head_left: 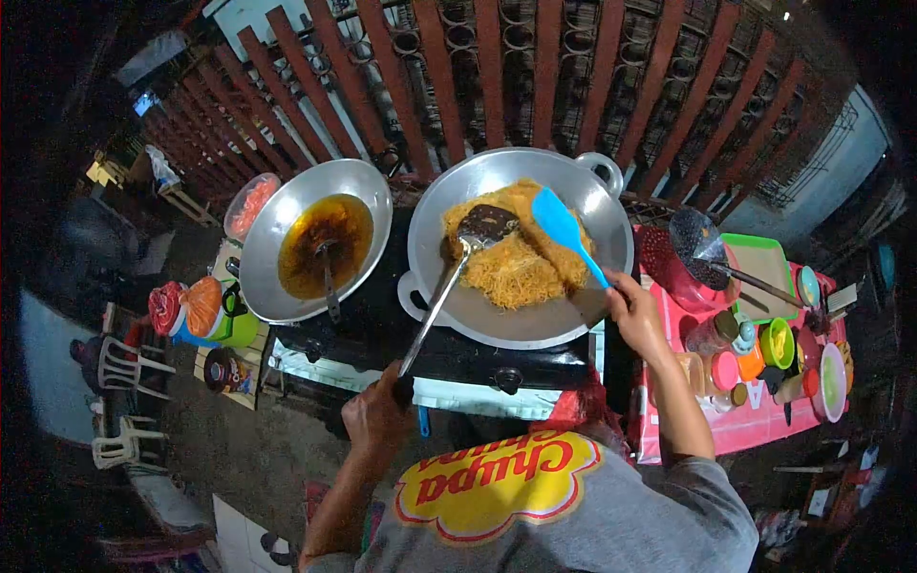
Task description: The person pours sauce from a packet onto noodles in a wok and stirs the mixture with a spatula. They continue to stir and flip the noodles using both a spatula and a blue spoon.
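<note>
A large metal wok on the stove holds a heap of thin fried noodles. My left hand is closed around the long handle of a metal spatula, whose dark, coated blade rests on the noodles. In my right hand is a blue spatula, its broad head lying on the right side of the heap. Both tools touch the noodles. Left of this wok stands a second wok with brown oil and a ladle in it.
A black stove carries both woks, with a slatted wooden fence behind. On the right, a pink-covered table bears jars, bowls, a skimmer and a green-rimmed tray. White plastic chairs stand at left.
</note>
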`<state>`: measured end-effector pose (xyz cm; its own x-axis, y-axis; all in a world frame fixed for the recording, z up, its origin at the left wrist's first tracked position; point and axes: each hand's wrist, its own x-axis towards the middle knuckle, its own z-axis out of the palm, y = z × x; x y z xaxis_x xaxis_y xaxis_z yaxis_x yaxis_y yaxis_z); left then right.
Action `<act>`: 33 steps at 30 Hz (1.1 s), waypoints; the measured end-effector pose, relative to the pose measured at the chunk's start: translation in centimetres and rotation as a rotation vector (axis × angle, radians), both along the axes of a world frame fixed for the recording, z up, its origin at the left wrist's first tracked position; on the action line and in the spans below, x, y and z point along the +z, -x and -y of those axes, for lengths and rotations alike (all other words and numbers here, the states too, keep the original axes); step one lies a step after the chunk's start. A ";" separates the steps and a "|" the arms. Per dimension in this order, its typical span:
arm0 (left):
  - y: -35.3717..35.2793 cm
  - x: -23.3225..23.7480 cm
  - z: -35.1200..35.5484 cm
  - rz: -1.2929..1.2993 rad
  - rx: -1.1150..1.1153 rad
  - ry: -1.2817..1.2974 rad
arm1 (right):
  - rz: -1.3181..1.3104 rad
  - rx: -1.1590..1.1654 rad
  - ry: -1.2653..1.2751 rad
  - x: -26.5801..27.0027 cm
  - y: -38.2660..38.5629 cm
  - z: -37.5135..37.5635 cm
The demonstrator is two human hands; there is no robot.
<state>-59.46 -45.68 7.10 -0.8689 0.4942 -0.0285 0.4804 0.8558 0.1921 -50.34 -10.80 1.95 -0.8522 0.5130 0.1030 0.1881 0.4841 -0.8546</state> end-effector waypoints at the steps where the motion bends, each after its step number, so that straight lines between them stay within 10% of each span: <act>1: 0.0 0.3 -0.2 -0.011 0.007 0.060 | -0.152 0.044 -0.240 0.6 0.2 0.6; 6: 0.2 -0.5 0.0 -0.073 0.030 0.086 | 0.048 -0.017 -0.590 2.7 1.8 1.1; 14: 0.9 0.2 0.0 0.092 0.040 0.017 | -0.156 -0.159 -0.477 2.5 1.2 1.3; 21: 3.9 1.6 1.9 0.723 0.060 -0.580 | 0.090 -0.002 0.597 4.8 -4.8 3.7; 28: 6.2 5.3 2.6 0.735 -0.123 -0.584 | 0.542 0.296 0.697 0.9 -4.0 14.4; 33: 4.9 3.0 1.8 0.918 -0.204 -0.849 | 0.125 0.129 0.432 -7.7 6.9 22.6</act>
<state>-64.34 -47.49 10.13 -0.6035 0.7749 -0.1879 -0.0123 0.2266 0.9739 -57.20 -33.43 -5.70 -0.9042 0.3748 -0.2047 0.2644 0.1148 -0.9576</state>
